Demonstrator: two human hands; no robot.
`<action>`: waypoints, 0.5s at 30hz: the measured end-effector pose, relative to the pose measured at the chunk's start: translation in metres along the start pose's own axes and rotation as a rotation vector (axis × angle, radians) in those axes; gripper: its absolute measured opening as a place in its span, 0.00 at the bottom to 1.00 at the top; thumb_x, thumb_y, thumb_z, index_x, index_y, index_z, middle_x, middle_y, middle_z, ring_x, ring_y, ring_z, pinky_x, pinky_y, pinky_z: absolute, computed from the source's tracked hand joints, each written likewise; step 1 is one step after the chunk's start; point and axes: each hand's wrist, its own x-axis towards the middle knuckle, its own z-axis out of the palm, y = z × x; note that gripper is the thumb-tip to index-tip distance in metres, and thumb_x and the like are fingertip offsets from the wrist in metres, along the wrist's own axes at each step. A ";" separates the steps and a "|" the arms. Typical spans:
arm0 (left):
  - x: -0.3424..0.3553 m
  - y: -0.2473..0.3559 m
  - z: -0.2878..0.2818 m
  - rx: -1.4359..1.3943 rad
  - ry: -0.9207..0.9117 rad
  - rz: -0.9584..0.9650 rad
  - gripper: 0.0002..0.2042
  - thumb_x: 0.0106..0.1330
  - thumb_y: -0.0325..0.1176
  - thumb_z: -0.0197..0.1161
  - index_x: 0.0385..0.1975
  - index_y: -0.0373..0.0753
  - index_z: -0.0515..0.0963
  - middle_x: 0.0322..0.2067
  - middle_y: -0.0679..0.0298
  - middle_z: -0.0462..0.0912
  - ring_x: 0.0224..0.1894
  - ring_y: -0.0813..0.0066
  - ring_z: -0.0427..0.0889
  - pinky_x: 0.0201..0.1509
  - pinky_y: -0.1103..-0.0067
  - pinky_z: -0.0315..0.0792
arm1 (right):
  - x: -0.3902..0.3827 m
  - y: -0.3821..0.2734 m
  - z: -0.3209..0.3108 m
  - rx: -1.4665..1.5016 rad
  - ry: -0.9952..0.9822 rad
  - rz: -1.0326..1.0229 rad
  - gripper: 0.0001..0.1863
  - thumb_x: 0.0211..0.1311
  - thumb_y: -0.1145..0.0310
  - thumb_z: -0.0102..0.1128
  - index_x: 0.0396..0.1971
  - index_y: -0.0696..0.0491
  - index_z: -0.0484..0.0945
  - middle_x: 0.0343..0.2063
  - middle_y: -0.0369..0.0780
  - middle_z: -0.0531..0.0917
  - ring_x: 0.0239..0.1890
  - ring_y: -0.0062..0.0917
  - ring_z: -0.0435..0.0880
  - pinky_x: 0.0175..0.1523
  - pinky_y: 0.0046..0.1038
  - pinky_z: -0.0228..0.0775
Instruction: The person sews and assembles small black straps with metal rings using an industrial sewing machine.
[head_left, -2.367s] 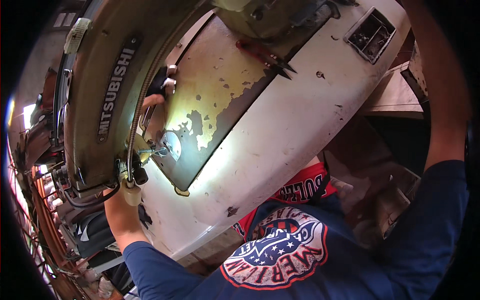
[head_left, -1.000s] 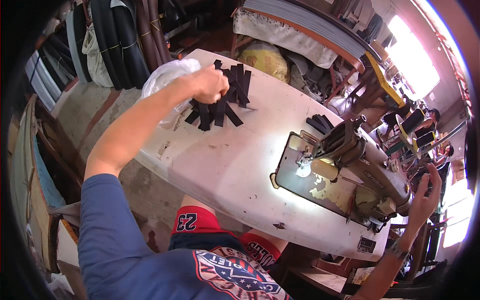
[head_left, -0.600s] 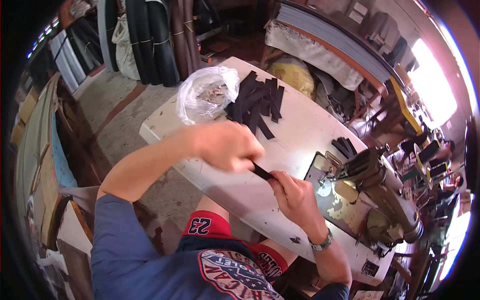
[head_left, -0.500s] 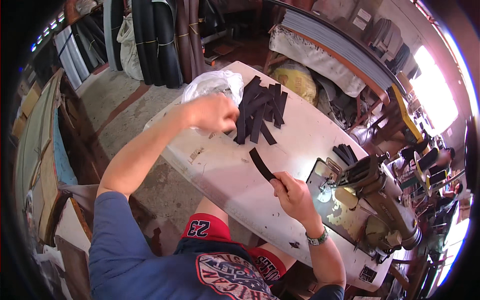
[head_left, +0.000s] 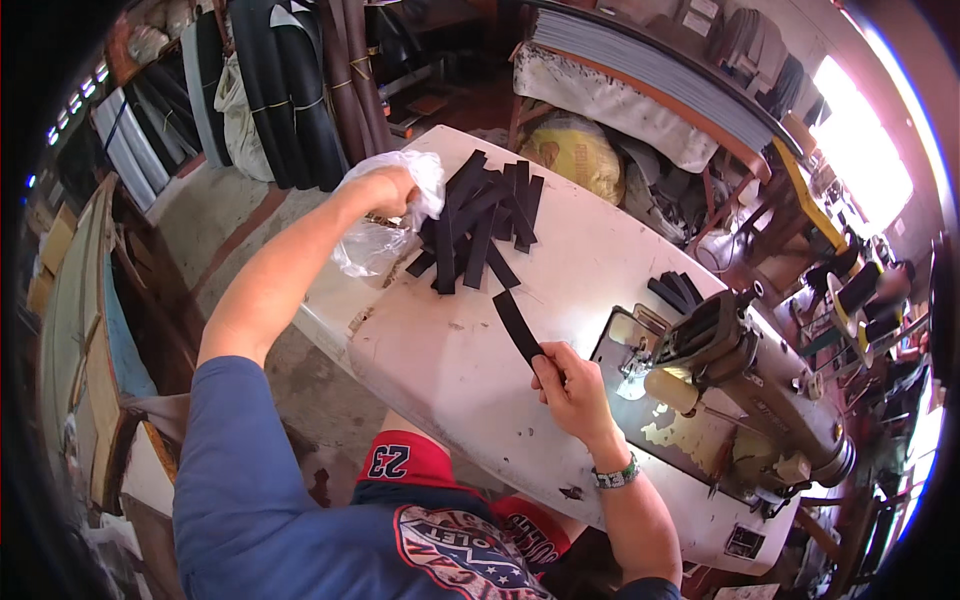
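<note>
Deep in a crumpled clear plastic bag (head_left: 425, 178) at the table's far left edge is my left hand (head_left: 388, 192). Its back shows, but the bag and the hand itself hide the fingertips. Over the middle of the table, my right hand (head_left: 572, 388) pinches the lower end of a flat black strip (head_left: 515, 328) between thumb and fingers. The strip slants up and to the left, slightly bowed. Beside the bag lies a loose pile of similar black strips (head_left: 482, 225), crossing one another.
A sewing machine (head_left: 745, 385) stands on the white table (head_left: 430, 370), to the right of my right hand. Behind its head rests a small stack of black strips (head_left: 676, 291). Rolls of material (head_left: 285, 100) lean beyond the table, and a yellow sack (head_left: 575, 160) sits under a bench.
My left hand has gone from above the strip pile into the plastic bag, which now bulges around it. The right hand still holds its strip. The whole view has shifted slightly.
</note>
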 end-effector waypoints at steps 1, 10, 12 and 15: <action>-0.001 -0.008 -0.002 0.043 0.003 0.001 0.14 0.57 0.29 0.63 0.43 0.37 0.84 0.45 0.47 0.85 0.48 0.50 0.84 0.54 0.65 0.77 | 0.000 0.002 0.000 0.010 0.009 0.005 0.06 0.74 0.72 0.54 0.42 0.58 0.76 0.20 0.35 0.80 0.19 0.15 0.77 0.25 0.20 0.68; 0.023 -0.076 0.046 0.036 0.256 0.067 0.14 0.58 0.32 0.64 0.44 0.36 0.82 0.45 0.45 0.84 0.48 0.46 0.82 0.53 0.63 0.76 | -0.001 -0.004 -0.004 0.091 0.008 0.089 0.07 0.74 0.70 0.54 0.41 0.58 0.76 0.19 0.36 0.80 0.18 0.19 0.77 0.26 0.23 0.68; 0.009 -0.067 0.047 0.039 0.275 0.101 0.14 0.58 0.31 0.62 0.44 0.35 0.81 0.45 0.44 0.84 0.48 0.46 0.82 0.53 0.63 0.75 | -0.002 -0.002 -0.004 0.090 0.016 0.081 0.07 0.74 0.69 0.54 0.41 0.58 0.76 0.19 0.36 0.80 0.18 0.19 0.77 0.26 0.23 0.68; -0.036 -0.017 0.021 -0.084 0.098 -0.072 0.13 0.57 0.31 0.63 0.42 0.36 0.84 0.44 0.45 0.85 0.52 0.50 0.83 0.55 0.65 0.76 | -0.002 0.002 -0.003 0.094 0.036 0.074 0.07 0.74 0.69 0.55 0.41 0.58 0.76 0.19 0.36 0.80 0.18 0.18 0.77 0.26 0.23 0.68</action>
